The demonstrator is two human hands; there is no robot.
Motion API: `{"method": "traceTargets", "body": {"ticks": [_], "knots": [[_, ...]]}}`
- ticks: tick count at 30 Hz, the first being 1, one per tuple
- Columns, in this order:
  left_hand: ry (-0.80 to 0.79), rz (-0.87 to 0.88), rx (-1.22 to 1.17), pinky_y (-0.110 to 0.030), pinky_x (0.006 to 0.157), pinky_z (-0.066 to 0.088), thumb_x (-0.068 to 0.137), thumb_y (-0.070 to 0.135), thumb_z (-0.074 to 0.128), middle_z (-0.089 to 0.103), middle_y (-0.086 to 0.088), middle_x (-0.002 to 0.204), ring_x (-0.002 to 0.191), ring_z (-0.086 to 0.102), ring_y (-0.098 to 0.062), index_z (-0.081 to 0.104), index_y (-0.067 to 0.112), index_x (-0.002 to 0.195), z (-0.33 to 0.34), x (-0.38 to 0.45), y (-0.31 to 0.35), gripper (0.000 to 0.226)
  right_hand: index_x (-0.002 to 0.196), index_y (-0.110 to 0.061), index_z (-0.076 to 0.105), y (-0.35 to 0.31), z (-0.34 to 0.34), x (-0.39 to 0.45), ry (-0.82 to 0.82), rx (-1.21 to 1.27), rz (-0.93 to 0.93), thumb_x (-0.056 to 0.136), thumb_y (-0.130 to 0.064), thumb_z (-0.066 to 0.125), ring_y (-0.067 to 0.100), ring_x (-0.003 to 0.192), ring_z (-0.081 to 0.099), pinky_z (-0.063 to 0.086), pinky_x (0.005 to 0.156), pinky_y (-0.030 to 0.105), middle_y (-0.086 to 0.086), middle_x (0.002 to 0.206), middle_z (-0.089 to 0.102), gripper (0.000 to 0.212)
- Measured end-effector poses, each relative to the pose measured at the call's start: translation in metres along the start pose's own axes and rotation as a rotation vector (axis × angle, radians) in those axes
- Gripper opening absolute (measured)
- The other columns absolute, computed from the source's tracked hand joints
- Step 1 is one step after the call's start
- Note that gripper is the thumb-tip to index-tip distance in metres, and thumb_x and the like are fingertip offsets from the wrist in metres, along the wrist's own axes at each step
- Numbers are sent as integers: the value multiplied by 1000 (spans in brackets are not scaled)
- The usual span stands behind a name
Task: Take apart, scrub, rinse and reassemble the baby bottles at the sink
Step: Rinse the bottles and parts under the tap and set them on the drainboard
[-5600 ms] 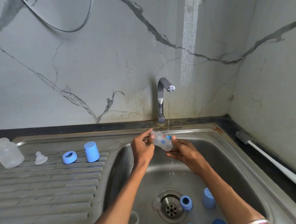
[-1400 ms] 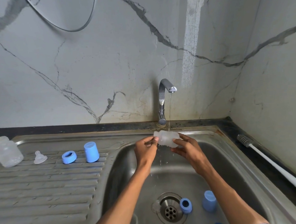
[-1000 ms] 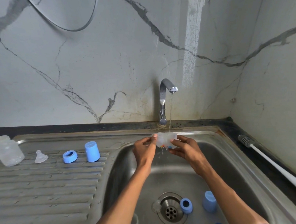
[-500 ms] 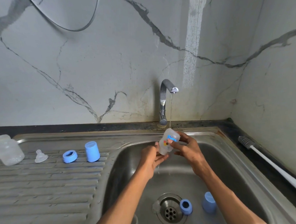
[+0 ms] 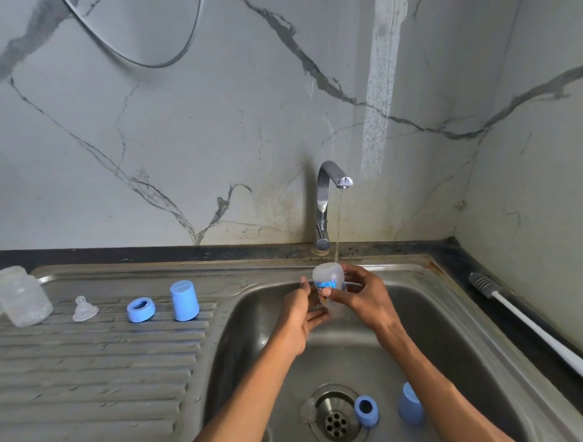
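Note:
A small clear baby bottle (image 5: pixel 327 279) with a printed label stands on end under the tap's thin stream, base up. My right hand (image 5: pixel 365 294) grips it around the middle. My left hand (image 5: pixel 302 316) lies open beside and under it, fingers straight, touching its lower end. On the drainboard stand a second clear bottle (image 5: pixel 20 296), a clear teat (image 5: pixel 84 308), a blue ring (image 5: pixel 140 309) and a blue cap (image 5: pixel 184 300). In the basin near the drain (image 5: pixel 336 421) lie another blue ring (image 5: pixel 366 410), a blue cap (image 5: pixel 410 408) and a clear teat (image 5: pixel 308 410).
The tap (image 5: pixel 326 198) runs at the back of the steel sink (image 5: pixel 457 313). A white-handled bottle brush (image 5: pixel 539 329) lies on the dark counter to the right. Marble walls close the back and right side. More blue parts show at the bottom edge.
The bottle has turned from lying sideways under the stream to standing on end. My left hand let go of its end and opened below it; my right hand keeps hold.

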State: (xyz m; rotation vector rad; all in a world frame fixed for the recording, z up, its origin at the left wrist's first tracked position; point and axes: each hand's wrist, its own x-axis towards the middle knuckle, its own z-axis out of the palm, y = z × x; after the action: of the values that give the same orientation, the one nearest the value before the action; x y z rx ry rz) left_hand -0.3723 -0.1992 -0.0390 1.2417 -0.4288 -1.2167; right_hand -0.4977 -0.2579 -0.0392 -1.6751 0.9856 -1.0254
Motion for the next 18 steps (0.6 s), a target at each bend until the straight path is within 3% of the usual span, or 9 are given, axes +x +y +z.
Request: {"method": "traceTargets", "body": {"ticks": [4, 7, 10, 13, 18], "knots": [[-50, 191, 160, -42, 90, 57, 94, 46, 63, 75, -11, 99, 96, 71, -27, 68, 20, 101, -2, 0, 4, 28, 128, -24, 46, -5, 0, -4, 5, -51, 1, 63, -21, 94, 6, 96, 61, 50, 74, 14, -5, 108, 63, 81], [-67, 334, 341, -35, 81, 61, 84, 31, 79, 75, -9, 102, 95, 72, -24, 69, 19, 109, -4, 2, 2, 29, 127, -26, 42, -6, 0, -7, 0, -87, -21, 66, -22, 92, 2, 94, 58, 45, 72, 11, -9, 104, 63, 79], [-57, 268, 115, -40, 84, 61, 90, 19, 73, 75, -16, 102, 96, 72, -30, 67, 10, 114, -4, -1, 2, 26, 121, -28, 52, -4, 0, -9, -5, -104, -42, 70, -28, 90, 5, 100, 60, 47, 76, 11, -11, 107, 65, 63], [-77, 168, -115, -45, 88, 59, 92, 14, 68, 74, -22, 102, 94, 71, -34, 66, 3, 112, -7, -5, 7, 24, 115, -30, 62, 1, -4, -9, -4, -77, -48, 74, -31, 87, 10, 103, 65, 53, 85, 23, -7, 110, 68, 48], [-116, 28, -295, -44, 83, 60, 87, 12, 71, 75, -21, 87, 86, 72, -33, 66, -3, 108, -13, -17, 7, 26, 123, -23, 62, 2, -10, -10, 11, 76, 30, 74, -28, 87, 14, 102, 68, 57, 87, 29, 1, 112, 70, 55]]}}
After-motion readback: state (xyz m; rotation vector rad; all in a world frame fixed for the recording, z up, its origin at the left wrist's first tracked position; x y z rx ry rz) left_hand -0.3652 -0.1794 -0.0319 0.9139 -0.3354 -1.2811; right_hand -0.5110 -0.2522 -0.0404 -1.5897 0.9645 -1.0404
